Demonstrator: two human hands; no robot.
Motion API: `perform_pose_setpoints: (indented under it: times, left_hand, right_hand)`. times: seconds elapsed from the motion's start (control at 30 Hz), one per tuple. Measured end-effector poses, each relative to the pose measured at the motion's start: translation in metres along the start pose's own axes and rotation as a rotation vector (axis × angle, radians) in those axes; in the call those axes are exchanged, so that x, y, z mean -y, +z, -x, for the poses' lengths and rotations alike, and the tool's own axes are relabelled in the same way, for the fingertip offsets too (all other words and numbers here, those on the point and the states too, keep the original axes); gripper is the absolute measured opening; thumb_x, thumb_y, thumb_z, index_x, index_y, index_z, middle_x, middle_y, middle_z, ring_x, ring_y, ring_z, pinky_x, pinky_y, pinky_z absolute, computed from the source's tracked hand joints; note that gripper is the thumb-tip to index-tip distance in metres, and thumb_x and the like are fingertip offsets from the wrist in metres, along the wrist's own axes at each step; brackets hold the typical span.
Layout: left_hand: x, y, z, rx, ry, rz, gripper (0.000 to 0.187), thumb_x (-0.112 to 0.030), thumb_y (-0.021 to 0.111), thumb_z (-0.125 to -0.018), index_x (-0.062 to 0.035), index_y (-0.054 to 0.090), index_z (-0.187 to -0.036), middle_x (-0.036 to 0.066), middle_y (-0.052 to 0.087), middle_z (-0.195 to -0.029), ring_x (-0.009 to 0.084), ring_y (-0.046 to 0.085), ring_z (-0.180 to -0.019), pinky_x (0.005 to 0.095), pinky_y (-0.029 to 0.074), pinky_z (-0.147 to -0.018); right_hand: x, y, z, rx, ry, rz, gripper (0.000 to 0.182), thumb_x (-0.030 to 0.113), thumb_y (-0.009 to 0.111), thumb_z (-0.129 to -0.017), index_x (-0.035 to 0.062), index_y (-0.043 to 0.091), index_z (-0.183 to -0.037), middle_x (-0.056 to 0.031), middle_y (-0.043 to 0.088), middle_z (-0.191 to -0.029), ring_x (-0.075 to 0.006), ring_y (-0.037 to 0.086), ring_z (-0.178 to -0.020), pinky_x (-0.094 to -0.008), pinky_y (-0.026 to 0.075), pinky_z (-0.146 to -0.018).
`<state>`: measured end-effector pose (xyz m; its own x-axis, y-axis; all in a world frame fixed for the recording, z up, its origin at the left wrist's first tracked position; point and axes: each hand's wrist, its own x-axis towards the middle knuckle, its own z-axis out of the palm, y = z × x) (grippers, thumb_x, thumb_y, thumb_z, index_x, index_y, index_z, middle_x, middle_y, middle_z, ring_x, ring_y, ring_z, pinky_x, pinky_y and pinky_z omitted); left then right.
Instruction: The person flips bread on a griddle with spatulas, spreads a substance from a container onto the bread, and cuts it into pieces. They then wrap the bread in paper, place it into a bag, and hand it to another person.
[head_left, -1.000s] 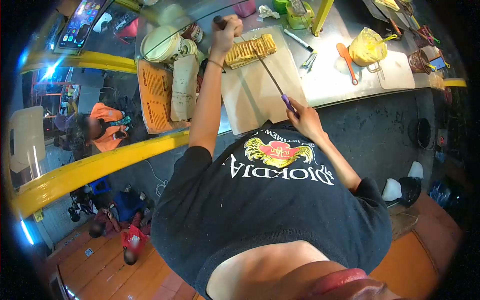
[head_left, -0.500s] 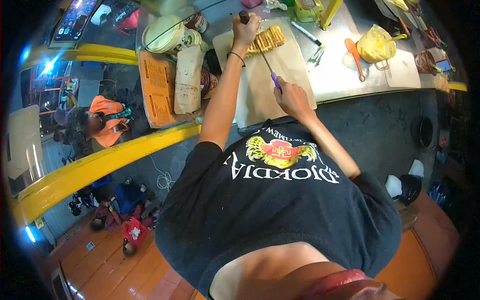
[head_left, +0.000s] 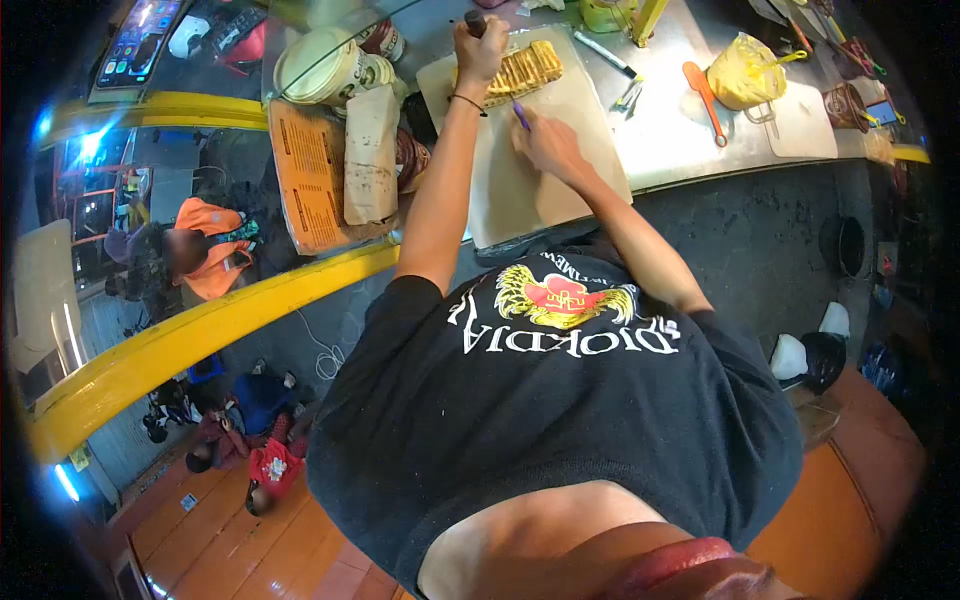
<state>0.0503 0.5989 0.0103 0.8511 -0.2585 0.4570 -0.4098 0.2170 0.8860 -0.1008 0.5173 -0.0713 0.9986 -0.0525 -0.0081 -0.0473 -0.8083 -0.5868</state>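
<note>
A browned, grid-marked slab of food (head_left: 530, 70), cut across into strips, lies on brown paper (head_left: 545, 190) over a board. My left hand (head_left: 482, 52) is closed round an upright dark handle (head_left: 475, 22) at the food's left end; what is below this handle is hidden by the hand. My right hand (head_left: 552, 148), just in front of the food, grips a purple-handled knife (head_left: 521, 115). Its blade points toward the food and hardly shows.
Left of the paper are a wrapped paper bundle (head_left: 371, 160), an orange printed sheet (head_left: 305, 170) and a white tub (head_left: 318, 65). To the right lie a marker (head_left: 603, 52), an orange spatula (head_left: 706, 103) and a yellow-smeared container (head_left: 745, 72). People are at the left.
My right hand has moved forward and left with the knife, closer to the food. My left hand has shifted slightly left in view. The whole view has moved a little.
</note>
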Motion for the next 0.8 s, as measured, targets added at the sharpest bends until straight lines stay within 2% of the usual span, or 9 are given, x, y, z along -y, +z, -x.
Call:
perform_pose_setpoints:
  times: [0.1, 0.2, 0.3, 0.37, 0.47, 0.63, 0.7, 0.73, 0.8]
  left_hand:
    - [0.012, -0.003, 0.002, 0.024, 0.024, -0.013, 0.039, -0.006, 0.055, -0.085, -0.0080, 0.035, -0.052, -0.002, 0.035, -0.048, 0.0088, 0.032, -0.039, 0.0278, 0.025, -0.040]
    - [0.014, 0.001, 0.001, -0.080, 0.050, -0.060, 0.039, -0.006, 0.054, -0.086, -0.0076, 0.034, -0.053, -0.002, 0.034, -0.047, 0.0085, 0.032, -0.040, 0.0280, 0.024, -0.040]
    - [0.008, -0.005, 0.010, -0.081, 0.042, 0.044, 0.038, -0.005, 0.053, -0.086, -0.0082, 0.035, -0.054, -0.002, 0.034, -0.048, 0.0079, 0.031, -0.040, 0.0281, 0.023, -0.041]
    - [0.006, -0.007, 0.005, -0.031, -0.018, 0.076, 0.038, -0.003, 0.053, -0.085, -0.0093, 0.033, -0.054, -0.002, 0.034, -0.048, 0.0082, 0.030, -0.040, 0.0284, 0.023, -0.042]
    - [0.008, -0.006, 0.001, 0.013, -0.002, 0.010, 0.039, -0.004, 0.052, -0.086, -0.0105, 0.030, -0.055, -0.003, 0.030, -0.048, 0.0083, 0.027, -0.041, 0.0282, 0.021, -0.044]
    - [-0.069, -0.018, -0.011, 0.122, -0.052, 0.178, 0.039, -0.005, 0.048, -0.089, -0.0119, 0.027, -0.057, -0.004, 0.025, -0.050, 0.0092, 0.022, -0.043, 0.0273, 0.020, -0.046]
    - [-0.087, -0.032, -0.016, 0.300, 0.081, 0.188, 0.039, -0.006, 0.048, -0.090, -0.0120, 0.027, -0.056, -0.003, 0.026, -0.049, 0.0094, 0.022, -0.042, 0.0275, 0.020, -0.046]
    - [-0.073, -0.040, -0.016, 0.248, -0.101, 0.231, 0.041, -0.008, 0.048, -0.091, -0.0120, 0.027, -0.055, -0.003, 0.026, -0.049, 0.0086, 0.022, -0.043, 0.0275, 0.019, -0.045]
    - [-0.036, -0.037, -0.003, 0.168, -0.117, 0.174, 0.042, -0.009, 0.049, -0.091, -0.0120, 0.028, -0.055, -0.003, 0.026, -0.049, 0.0083, 0.022, -0.042, 0.0276, 0.019, -0.045]
  right_hand:
    - [-0.003, 0.004, 0.003, -0.014, 0.000, 0.020, 0.036, 0.024, 0.052, -0.091, 0.0137, 0.058, -0.124, -0.0220, 0.066, -0.074, -0.0400, 0.065, -0.069, -0.0518, 0.050, -0.061]
    - [-0.037, 0.000, 0.095, 0.046, -0.048, -0.014, 0.036, 0.026, 0.056, -0.090, 0.0135, 0.056, -0.124, -0.0207, 0.067, -0.079, -0.0397, 0.066, -0.071, -0.0519, 0.050, -0.060]
    - [-0.028, -0.068, 0.160, 0.107, -0.051, -0.121, 0.045, 0.025, 0.057, -0.090, 0.0206, 0.051, -0.134, -0.0215, 0.067, -0.086, -0.0394, 0.065, -0.073, -0.0495, 0.051, -0.064]
    - [-0.012, -0.104, 0.160, 0.080, -0.032, -0.186, 0.048, 0.024, 0.057, -0.090, 0.0203, 0.049, -0.137, -0.0213, 0.066, -0.080, -0.0407, 0.064, -0.072, -0.0490, 0.051, -0.066]
    - [-0.007, -0.085, 0.133, 0.133, 0.030, -0.166, 0.040, 0.026, 0.055, -0.091, 0.0169, 0.053, -0.130, -0.0211, 0.064, -0.070, -0.0420, 0.063, -0.068, -0.0504, 0.050, -0.064]
    - [-0.014, -0.075, 0.136, 0.161, 0.042, -0.159, 0.036, 0.027, 0.055, -0.092, 0.0154, 0.053, -0.126, -0.0204, 0.064, -0.068, -0.0413, 0.063, -0.065, -0.0514, 0.050, -0.063]
    - [-0.020, -0.081, 0.148, 0.148, 0.032, -0.163, 0.036, 0.028, 0.056, -0.091, 0.0162, 0.054, -0.125, -0.0201, 0.064, -0.070, -0.0409, 0.063, -0.065, -0.0505, 0.050, -0.062]
    - [-0.023, -0.084, 0.154, 0.090, -0.010, -0.182, 0.039, 0.026, 0.057, -0.091, 0.0154, 0.053, -0.128, -0.0188, 0.065, -0.070, -0.0393, 0.064, -0.065, -0.0478, 0.051, -0.062]
    - [-0.019, -0.086, 0.155, 0.035, -0.054, -0.204, 0.041, 0.024, 0.057, -0.090, 0.0147, 0.053, -0.130, -0.0174, 0.066, -0.071, -0.0376, 0.065, -0.065, -0.0450, 0.051, -0.062]
